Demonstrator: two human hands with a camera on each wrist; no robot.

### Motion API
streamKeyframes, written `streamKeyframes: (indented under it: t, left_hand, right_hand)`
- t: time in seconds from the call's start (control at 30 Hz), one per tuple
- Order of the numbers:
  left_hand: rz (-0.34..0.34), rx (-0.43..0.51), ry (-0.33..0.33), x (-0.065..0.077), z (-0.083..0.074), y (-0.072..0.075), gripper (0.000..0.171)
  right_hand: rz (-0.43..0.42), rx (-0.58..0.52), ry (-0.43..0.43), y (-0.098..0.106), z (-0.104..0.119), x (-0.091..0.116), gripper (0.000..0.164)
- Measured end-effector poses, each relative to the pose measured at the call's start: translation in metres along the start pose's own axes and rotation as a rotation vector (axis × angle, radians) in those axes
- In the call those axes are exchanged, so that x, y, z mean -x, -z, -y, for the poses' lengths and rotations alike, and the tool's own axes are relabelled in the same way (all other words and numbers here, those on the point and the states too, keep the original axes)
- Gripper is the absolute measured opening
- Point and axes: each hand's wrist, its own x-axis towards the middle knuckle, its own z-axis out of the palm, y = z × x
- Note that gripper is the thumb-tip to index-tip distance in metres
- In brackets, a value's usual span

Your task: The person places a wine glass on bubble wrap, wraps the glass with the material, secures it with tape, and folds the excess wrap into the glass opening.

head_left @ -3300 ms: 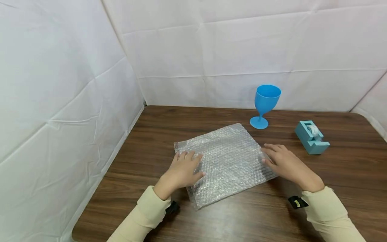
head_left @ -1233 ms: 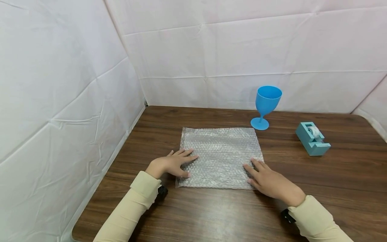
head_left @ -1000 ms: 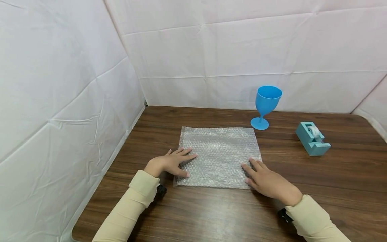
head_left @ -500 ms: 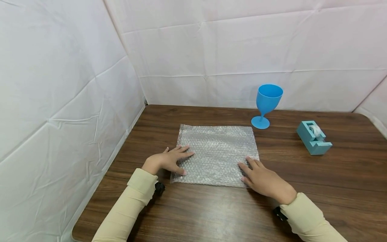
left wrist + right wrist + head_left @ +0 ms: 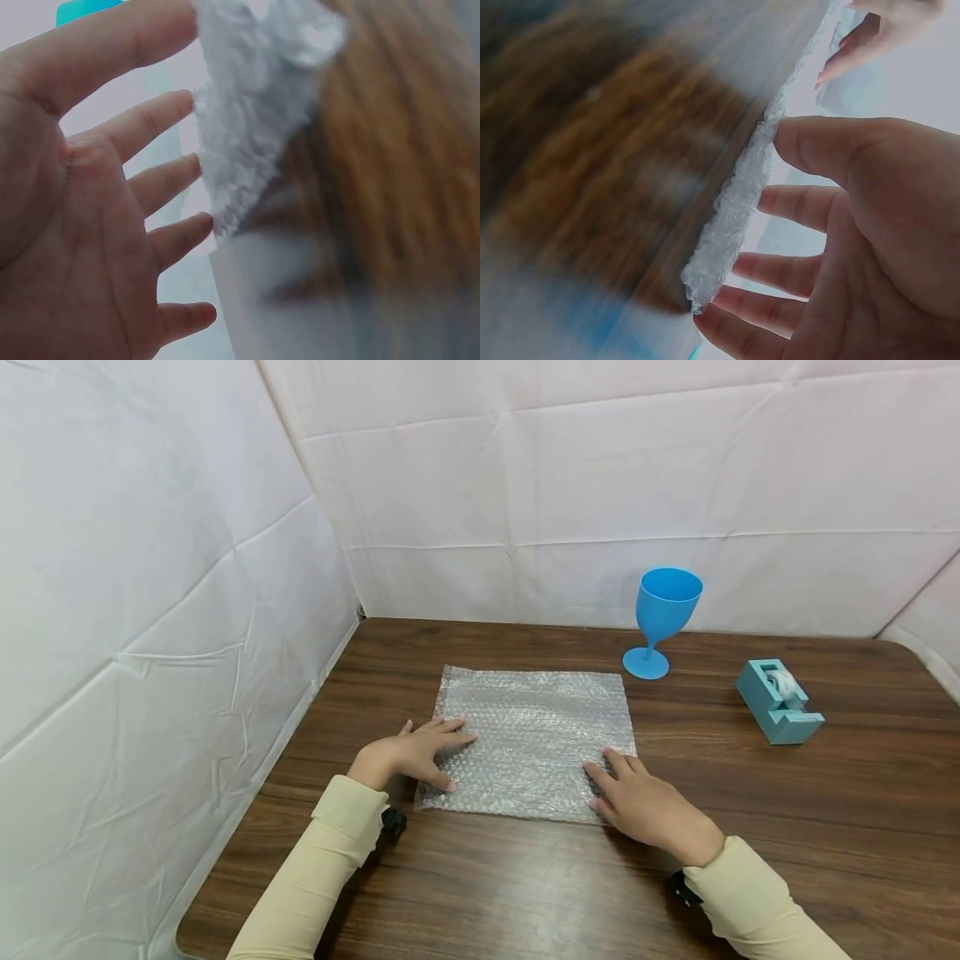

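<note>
A sheet of clear bubble wrap lies flat on the brown wooden table. My left hand rests its spread fingertips on the sheet's left side. On the lower right corner, my right hand touches the wrap with its fingers extended. The left wrist view shows the left fingertips meeting the bubble wrap, the little finger just off its edge. Seen from the right wrist, the thumb and fingertips press along the sheet's bubbly edge.
Behind the sheet's right corner stands a blue plastic goblet, upright. A teal tape dispenser with a roll of clear tape sits farther right. White cloth hangs behind the table and along its left side.
The bubble wrap, first lying askew, has turned square to the table. Over the last second it has slid slightly left and away from me, both hands moving with it.
</note>
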Motion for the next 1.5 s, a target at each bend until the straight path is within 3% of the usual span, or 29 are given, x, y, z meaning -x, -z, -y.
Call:
streamKeyframes:
  t: [0.23,0.5,0.67,0.8,0.9,1.03,1.27,1.5]
  left_hand:
    - [-0.024,-0.074,0.039,-0.008,-0.014,0.009,0.078]
    - [-0.026,-0.16,0.073,-0.019,-0.029,0.016,0.069]
    - [-0.041,-0.171,0.106,-0.029,-0.039,0.024,0.045]
    - [-0.097,-0.143,0.122,-0.037,-0.049,0.033,0.024]
    - [-0.158,-0.079,0.095,-0.045,-0.061,0.04,0.025]
    - [-0.249,0.04,0.018,-0.065,-0.081,0.046,0.039]
    - [-0.35,0.295,-0.152,-0.116,-0.122,0.048,0.056]
    - [-0.415,0.572,-0.14,-0.155,-0.154,0.027,0.068]
  right_hand:
    - [-0.018,0.001,0.011,0.005,-0.004,-0.002,0.049]
    - [0.032,-0.081,0.025,0.012,-0.013,-0.004,0.051]
    - [0.024,-0.195,0.045,0.019,-0.028,-0.007,0.046]
    - [-0.037,-0.3,0.006,0.032,-0.049,-0.012,0.044]
    - [-0.103,-0.365,-0.067,0.047,-0.069,-0.014,0.044]
    - [-0.162,-0.43,-0.193,0.066,-0.096,-0.016,0.053]
    - [-0.228,-0.538,-0.39,0.082,-0.137,-0.029,0.083]
    - [-0.262,-0.742,-0.462,0.073,-0.158,-0.053,0.109]
